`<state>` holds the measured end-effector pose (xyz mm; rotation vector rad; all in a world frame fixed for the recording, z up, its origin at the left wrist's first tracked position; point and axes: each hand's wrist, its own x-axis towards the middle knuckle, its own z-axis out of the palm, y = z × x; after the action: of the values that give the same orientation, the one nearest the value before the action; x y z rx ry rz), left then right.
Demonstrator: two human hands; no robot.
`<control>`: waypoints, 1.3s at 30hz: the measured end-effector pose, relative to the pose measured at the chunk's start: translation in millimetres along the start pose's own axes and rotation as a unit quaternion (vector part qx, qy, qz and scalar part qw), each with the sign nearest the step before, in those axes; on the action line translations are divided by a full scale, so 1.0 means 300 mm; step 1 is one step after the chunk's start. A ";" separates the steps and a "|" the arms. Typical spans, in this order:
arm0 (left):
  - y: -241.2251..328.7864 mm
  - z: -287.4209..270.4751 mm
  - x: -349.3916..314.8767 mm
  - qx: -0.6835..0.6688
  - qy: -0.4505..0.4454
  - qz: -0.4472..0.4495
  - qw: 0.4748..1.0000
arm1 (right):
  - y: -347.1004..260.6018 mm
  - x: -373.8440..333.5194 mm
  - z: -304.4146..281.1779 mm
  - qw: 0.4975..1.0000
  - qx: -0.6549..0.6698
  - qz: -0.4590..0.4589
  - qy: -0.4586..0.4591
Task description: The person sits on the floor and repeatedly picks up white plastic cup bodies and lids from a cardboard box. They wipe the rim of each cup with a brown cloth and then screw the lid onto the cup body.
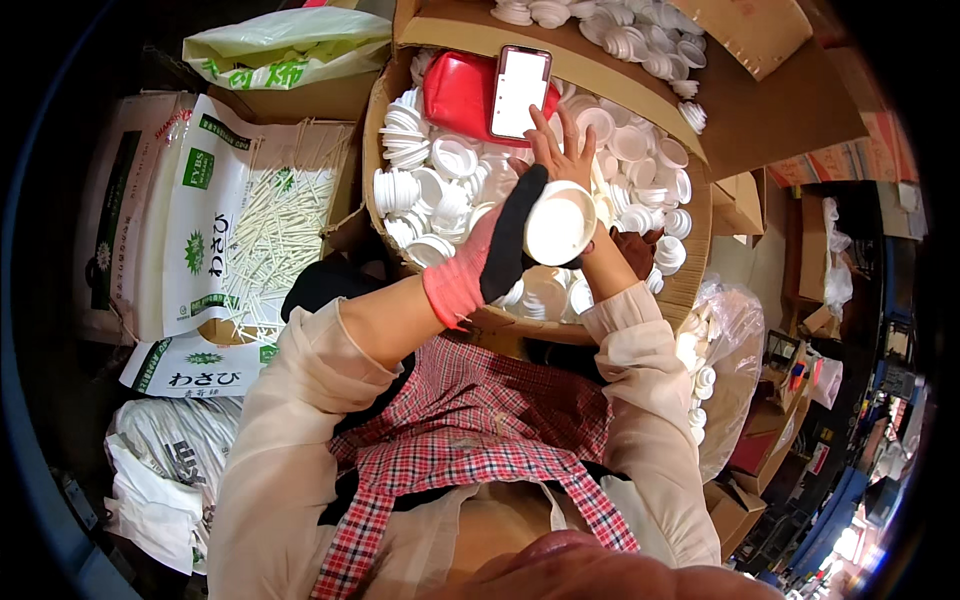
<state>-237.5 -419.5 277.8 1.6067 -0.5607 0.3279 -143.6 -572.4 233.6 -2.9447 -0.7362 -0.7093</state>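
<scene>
Checked apron [450, 385] below — left hand [507, 235] holds cup [556, 226], right hand [566, 150] stretches toward phone [520, 88].

The white cup [560, 226] hides some fingers of my left grip [507, 240] and part of my right grip [566, 155]. Beyond them, the phone [521, 85], its screen too small to read, covers part of the red pouch [458, 95].

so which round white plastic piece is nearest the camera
The round white piece held up in the gloved left hand; the others lie in heaps.
</scene>
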 end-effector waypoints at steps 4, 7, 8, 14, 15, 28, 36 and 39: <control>0.062 -0.028 0.034 -0.299 -0.062 -0.162 0.939 | -0.032 0.049 0.025 0.999 -0.013 0.013 -0.039; 0.094 -0.036 0.030 -0.321 -0.081 -0.228 0.916 | -0.024 0.052 0.049 0.999 -0.013 0.023 -0.045; 0.084 -0.028 0.023 -0.300 -0.064 -0.187 0.933 | -0.025 0.061 0.046 0.999 -0.011 0.021 -0.048; 0.081 0.000 0.009 -0.316 -0.051 -0.200 0.926 | -0.014 0.072 0.049 0.998 -0.022 0.010 -0.056; 0.074 -0.002 0.006 -0.306 -0.062 -0.193 0.930 | -0.013 0.072 0.047 0.998 -0.021 0.008 -0.056; 0.103 0.013 0.045 -0.597 -0.127 -0.454 0.649 | 0.822 -0.482 0.098 0.942 -0.024 0.330 -0.050; 0.028 0.007 0.063 -0.585 -0.134 -0.422 0.680 | 0.807 -0.469 0.093 0.919 -0.055 0.300 -0.250; -0.026 0.027 0.054 -0.619 -0.133 -0.410 0.657 | 0.762 -0.483 0.038 0.943 -0.041 0.296 -0.146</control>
<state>-220.6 -429.7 278.9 0.3817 -0.0976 -0.8670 -149.3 -837.9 179.5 -3.1119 0.2029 -0.2590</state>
